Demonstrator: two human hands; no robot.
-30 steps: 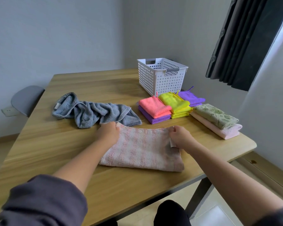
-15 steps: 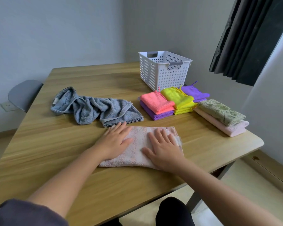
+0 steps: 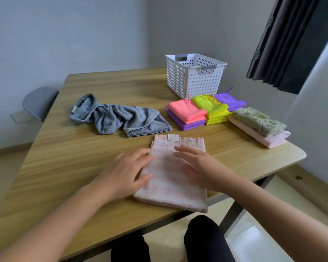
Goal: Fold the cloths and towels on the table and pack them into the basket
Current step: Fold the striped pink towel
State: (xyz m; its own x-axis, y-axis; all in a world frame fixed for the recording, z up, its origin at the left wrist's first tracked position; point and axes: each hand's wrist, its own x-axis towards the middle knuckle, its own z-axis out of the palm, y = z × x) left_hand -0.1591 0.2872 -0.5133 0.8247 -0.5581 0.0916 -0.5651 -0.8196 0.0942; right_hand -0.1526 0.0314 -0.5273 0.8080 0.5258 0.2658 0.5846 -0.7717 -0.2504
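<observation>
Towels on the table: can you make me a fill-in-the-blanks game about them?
1. The open left hand and right hand are over a folded striped terry towel that is pale ____.
2. The crumpled grey-blue terry towel is the only one not yet ____.
3. The folded coral microfibre cloth lies on top of a ____ cloth.

Missing words: pink; folded; purple.

Left grip point(image 3: 129, 173): fingers motion-blurred.
Right grip point(image 3: 197, 165): blurred too.
Towel tag point(image 3: 173, 137): print too small to read.
Basket point(image 3: 180, 80) floor: hidden by its walls.
</observation>
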